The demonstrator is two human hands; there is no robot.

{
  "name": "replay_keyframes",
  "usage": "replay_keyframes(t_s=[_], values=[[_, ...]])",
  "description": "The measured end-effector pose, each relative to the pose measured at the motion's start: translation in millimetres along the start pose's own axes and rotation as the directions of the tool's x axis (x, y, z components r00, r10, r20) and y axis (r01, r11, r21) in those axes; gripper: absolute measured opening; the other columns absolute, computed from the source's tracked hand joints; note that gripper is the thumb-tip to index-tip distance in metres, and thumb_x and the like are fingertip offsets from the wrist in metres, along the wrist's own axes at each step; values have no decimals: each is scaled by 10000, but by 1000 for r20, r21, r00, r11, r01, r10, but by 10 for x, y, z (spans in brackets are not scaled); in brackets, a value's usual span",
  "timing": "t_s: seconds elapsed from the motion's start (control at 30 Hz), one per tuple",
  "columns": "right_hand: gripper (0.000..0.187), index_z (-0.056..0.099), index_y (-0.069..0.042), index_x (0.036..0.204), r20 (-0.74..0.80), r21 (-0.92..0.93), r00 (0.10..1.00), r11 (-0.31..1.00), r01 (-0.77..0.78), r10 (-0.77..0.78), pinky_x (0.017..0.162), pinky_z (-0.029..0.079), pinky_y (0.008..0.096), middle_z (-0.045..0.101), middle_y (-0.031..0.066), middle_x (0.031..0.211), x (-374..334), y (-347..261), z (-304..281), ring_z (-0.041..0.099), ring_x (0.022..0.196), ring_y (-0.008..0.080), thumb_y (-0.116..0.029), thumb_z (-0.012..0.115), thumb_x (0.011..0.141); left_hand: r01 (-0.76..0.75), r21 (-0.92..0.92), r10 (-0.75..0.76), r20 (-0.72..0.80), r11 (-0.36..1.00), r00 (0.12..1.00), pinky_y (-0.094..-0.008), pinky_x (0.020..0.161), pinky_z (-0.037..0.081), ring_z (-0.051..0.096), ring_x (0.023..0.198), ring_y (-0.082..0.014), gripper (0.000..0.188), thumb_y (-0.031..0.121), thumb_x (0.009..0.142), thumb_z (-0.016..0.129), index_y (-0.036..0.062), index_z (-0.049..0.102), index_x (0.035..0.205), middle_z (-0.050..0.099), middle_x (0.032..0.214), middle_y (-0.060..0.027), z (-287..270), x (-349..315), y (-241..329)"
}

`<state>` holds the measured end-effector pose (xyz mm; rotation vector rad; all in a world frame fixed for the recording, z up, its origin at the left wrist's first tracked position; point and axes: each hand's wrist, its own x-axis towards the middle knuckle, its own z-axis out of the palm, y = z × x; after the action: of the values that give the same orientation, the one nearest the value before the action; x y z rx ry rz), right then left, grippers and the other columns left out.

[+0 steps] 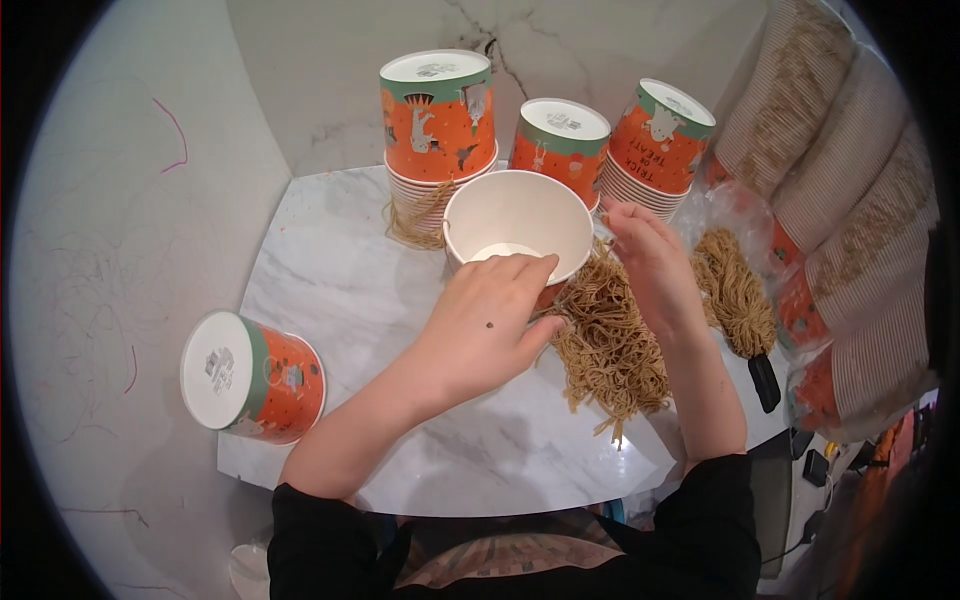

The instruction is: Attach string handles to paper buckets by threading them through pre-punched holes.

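Observation:
A white-lined paper bucket [520,195] stands upright in the middle of the table, its open mouth facing me. My left hand [490,310] holds its near side, fingers over the rim and thumb on the outside. Just off the bucket's right rim is my right hand [650,260], its fingers drawn together near the rim; whatever is between the fingertips is too small to make out. Under and beside that hand lies a loose heap of tan cords [610,340]. A strand of similar cord [420,222] hangs at the left, against a stack of buckets.
Upside-down orange and green buckets stand at the back: a tall stack [437,125], a middle one [562,150] and a right stack [655,140]. Another bucket [285,375] lies tipped at left. Bagged bucket stacks [850,190] and a tied cord bundle [738,300] are at right.

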<state>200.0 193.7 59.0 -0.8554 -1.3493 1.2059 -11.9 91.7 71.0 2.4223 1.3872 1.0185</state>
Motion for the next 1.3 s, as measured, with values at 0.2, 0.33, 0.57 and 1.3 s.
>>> replay_keyframes(t_s=[0.2,0.33,0.57,1.3], values=[[150,681,-99,1066,214,192,932,923,-334,292,1079,381,336,686,22,1229,-20,-8,8,583,1166,122,-212,642,976,83,-140,-53,207,987,977,-435,974,499,640,1123,-357,410,174,914,694,-28,591,1256,639,1235,-210,2,22,-45],[155,672,-79,1070,331,170,927,955,-242,175,1052,409,313,683,40,1280,-185,-192,172,587,1143,113,-203,626,989,315,-499,-225,232,808,946,-372,996,530,629,1204,-286,529,143,969,676,-7,429,1411,566,1364,-196,191,11,-108],[102,624,-50,1009,398,117,916,988,-97,43,1015,451,295,674,103,1303,-415,-407,221,601,1098,93,-150,602,1002,244,-948,-406,144,207,903,-339,954,559,593,1267,-239,583,34,979,643,5,284,1438,477,1416,-162,175,106,77],[131,640,9,946,408,-461,674,498,734,-616,772,575,323,616,124,1089,-459,-541,234,673,934,235,52,698,837,-124,-956,-278,-199,265,940,-364,1071,520,519,1343,-249,650,-79,956,599,6,240,1491,448,1438,-175,356,21,209]])
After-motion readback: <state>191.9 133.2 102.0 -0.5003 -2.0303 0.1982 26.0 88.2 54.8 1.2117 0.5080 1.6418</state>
